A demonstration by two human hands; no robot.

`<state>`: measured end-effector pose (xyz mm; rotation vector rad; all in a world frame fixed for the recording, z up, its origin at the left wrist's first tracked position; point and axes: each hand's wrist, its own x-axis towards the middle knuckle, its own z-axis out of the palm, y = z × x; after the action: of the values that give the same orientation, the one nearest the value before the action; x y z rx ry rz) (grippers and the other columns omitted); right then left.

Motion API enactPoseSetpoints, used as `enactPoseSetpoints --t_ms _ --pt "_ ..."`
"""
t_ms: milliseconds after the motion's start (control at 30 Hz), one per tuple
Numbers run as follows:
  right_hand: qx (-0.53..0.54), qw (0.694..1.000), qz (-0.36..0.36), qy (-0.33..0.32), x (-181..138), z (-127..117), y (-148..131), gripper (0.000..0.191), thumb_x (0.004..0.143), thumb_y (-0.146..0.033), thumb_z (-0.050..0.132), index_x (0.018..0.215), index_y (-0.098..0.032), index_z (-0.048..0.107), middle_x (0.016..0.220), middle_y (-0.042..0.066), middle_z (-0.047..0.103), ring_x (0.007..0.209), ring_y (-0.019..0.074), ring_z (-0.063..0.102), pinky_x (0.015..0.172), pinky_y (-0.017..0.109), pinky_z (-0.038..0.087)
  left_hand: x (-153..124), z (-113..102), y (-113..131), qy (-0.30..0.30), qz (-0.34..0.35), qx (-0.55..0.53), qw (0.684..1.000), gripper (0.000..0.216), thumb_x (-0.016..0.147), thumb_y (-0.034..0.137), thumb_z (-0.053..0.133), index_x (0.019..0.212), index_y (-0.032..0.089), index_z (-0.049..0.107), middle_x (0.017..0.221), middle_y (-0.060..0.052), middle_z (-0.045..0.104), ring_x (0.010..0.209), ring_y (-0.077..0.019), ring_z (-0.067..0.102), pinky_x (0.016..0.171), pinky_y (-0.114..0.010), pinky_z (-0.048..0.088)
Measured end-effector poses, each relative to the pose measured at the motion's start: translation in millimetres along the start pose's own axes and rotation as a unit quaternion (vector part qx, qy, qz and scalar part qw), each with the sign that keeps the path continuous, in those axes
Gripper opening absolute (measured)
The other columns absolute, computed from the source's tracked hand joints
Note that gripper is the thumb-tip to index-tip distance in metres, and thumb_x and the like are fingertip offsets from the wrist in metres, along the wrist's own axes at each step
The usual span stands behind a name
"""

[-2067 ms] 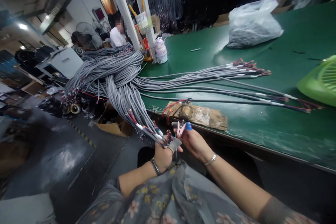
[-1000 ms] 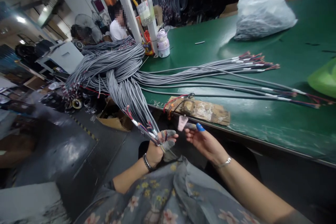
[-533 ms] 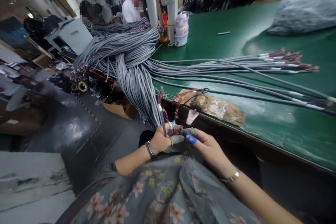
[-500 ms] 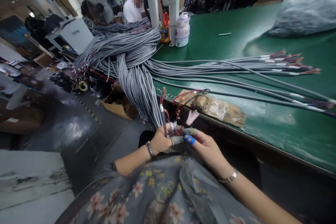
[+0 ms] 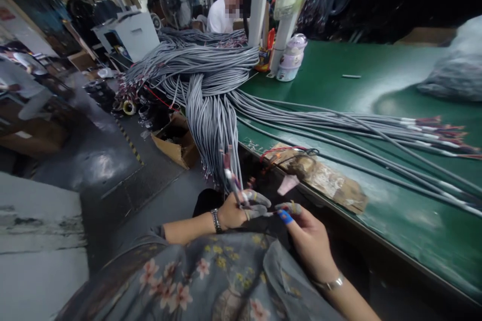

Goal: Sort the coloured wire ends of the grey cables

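Right here in front of me, the left hand [image 5: 234, 210] is closed around a grey cable end [image 5: 229, 174], its white sleeve and coloured wires poking up above the fist, and just beside it the right hand [image 5: 312, 241] has its blue-wrapped thumb and its forefinger pinched on a thin wire [image 5: 275, 213], small and blurred from where I stand. Past them, a pink clip [image 5: 288, 184] hangs by the table's edge, next to a wooden board [image 5: 335, 183] with red and black leads lying on its near end. Over the green table [image 5: 326, 72] run more grey cables [image 5: 301, 119], stripped ends fanned out to the right. Down on the floor to the left, a cardboard box [image 5: 171, 153] gapes open, too dark inside to read. Back up top, the big cable heap [image 5: 203, 62] spills over the table's end, and here come the containers: a lilac and white pot [image 5: 290, 61], orange handles sticking up from a bright packet [image 5: 262, 61] by the post, and a clear holder [image 5: 288, 0] above with yellow sticks in it. Off right sits a plastic bag [image 5: 452, 72], greyish stuff showing through. Farther back, a white cabinet [image 5: 140, 36], open at the side with small items in it, and a person in white [image 5: 219, 16] behind the heap.
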<state>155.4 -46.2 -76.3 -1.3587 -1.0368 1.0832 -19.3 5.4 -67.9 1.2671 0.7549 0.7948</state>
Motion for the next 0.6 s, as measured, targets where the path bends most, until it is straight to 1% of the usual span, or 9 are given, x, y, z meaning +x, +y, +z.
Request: enactPoseSetpoints --t_ms 67,167,233,267,333,400,467,533,600 --pt "0.009 0.999 0.017 0.048 -3.5 -14.2 7.8 0.019 0.064 -0.042 0.077 0.074 -0.027 0.072 0.073 0.002 0.07 0.068 0.0208 0.06 0.065 0.033 0.05 -7.0 -5.5 1.5 0.052 0.019 -0.036 0.998 0.042 0.069 0.055 0.073 0.079 0.014 0.07 0.075 -0.009 0.069 0.073 -0.0186 0.064 0.074 -0.031 0.051" --pt "0.053 0.989 0.034 0.136 -8.6 -33.8 16.3 0.023 0.063 -0.044 0.078 0.077 -0.027 0.072 0.071 0.001 0.068 0.062 0.0176 0.056 0.057 0.029 0.047 -15.6 -18.8 -0.3 0.102 0.018 -0.054 0.993 0.042 0.068 0.054 0.074 0.079 0.014 0.071 0.072 -0.008 0.069 0.066 -0.0171 0.064 0.068 -0.03 0.052" --pt "0.069 0.984 0.031 0.162 -11.1 -41.5 16.7 0.024 0.063 -0.044 0.078 0.079 -0.027 0.072 0.069 0.001 0.066 0.059 0.0163 0.054 0.054 0.027 0.046 -17.9 -26.4 -1.5 0.116 0.006 -0.039 0.992 0.042 0.067 0.054 0.075 0.08 0.014 0.072 0.074 -0.009 0.07 0.063 -0.0158 0.063 0.063 -0.028 0.051" --pt "0.065 0.985 0.025 0.159 -11.8 -42.8 14.9 0.024 0.063 -0.044 0.078 0.079 -0.026 0.072 0.07 0.001 0.067 0.06 0.0164 0.055 0.054 0.027 0.046 -17.7 -28.4 -1.0 0.116 0.003 -0.029 0.993 0.042 0.067 0.054 0.074 0.081 0.014 0.072 0.075 -0.009 0.07 0.063 -0.0156 0.063 0.063 -0.028 0.051" --pt "0.041 0.992 0.001 0.119 -11.7 -39.9 7.8 0.023 0.063 -0.043 0.078 0.077 -0.026 0.072 0.071 0.002 0.068 0.063 0.0182 0.057 0.057 0.029 0.048 -14.6 -28.0 2.4 0.097 0.011 -0.002 0.995 0.041 0.07 0.054 0.072 0.083 0.015 0.073 0.081 -0.01 0.071 0.07 -0.0168 0.064 0.069 -0.028 0.051" --pt "0.02 0.999 -0.022 0.042 -9.5 -30.3 -2.1 0.022 0.063 -0.045 0.078 0.073 -0.026 0.073 0.071 0.004 0.069 0.065 0.0204 0.059 0.061 0.031 0.049 -9.1 -22.1 8.3 0.048 0.028 0.033 0.998 0.041 0.073 0.054 0.07 0.085 0.015 0.073 0.087 -0.011 0.071 0.078 -0.0187 0.065 0.075 -0.03 0.051" --pt "0.018 0.999 -0.013 -0.045 -5.3 -16.4 -12.0 0.022 0.064 -0.045 0.078 0.071 -0.024 0.073 0.07 0.005 0.07 0.067 0.0211 0.06 0.064 0.032 0.05 -2.9 -13.5 13.6 -0.015 0.034 0.07 0.997 0.039 0.073 0.054 0.069 0.083 0.016 0.073 0.086 -0.01 0.071 0.079 -0.0195 0.065 0.075 -0.029 0.051" --pt "0.053 0.997 0.005 -0.056 0.1 -1.8 -19.2 0.026 0.063 -0.047 0.079 0.069 -0.023 0.072 0.068 0.004 0.069 0.064 0.0194 0.059 0.063 0.031 0.049 2.1 -5.9 16.1 -0.073 0.027 0.106 0.991 0.038 0.07 0.053 0.072 0.073 0.015 0.071 0.074 -0.007 0.069 0.072 -0.0179 0.062 0.068 -0.027 0.05" --pt "0.112 0.991 0.042 -0.064 5.5 10.4 -22.9 0.031 0.06 -0.05 0.08 0.069 -0.021 0.07 0.068 0.003 0.067 0.062 0.0174 0.058 0.061 0.03 0.049 5.0 -1.5 15.9 -0.105 0.01 0.121 0.987 0.04 0.068 0.053 0.073 0.063 0.014 0.066 0.061 -0.004 0.063 0.059 -0.0139 0.057 0.058 -0.025 0.046"
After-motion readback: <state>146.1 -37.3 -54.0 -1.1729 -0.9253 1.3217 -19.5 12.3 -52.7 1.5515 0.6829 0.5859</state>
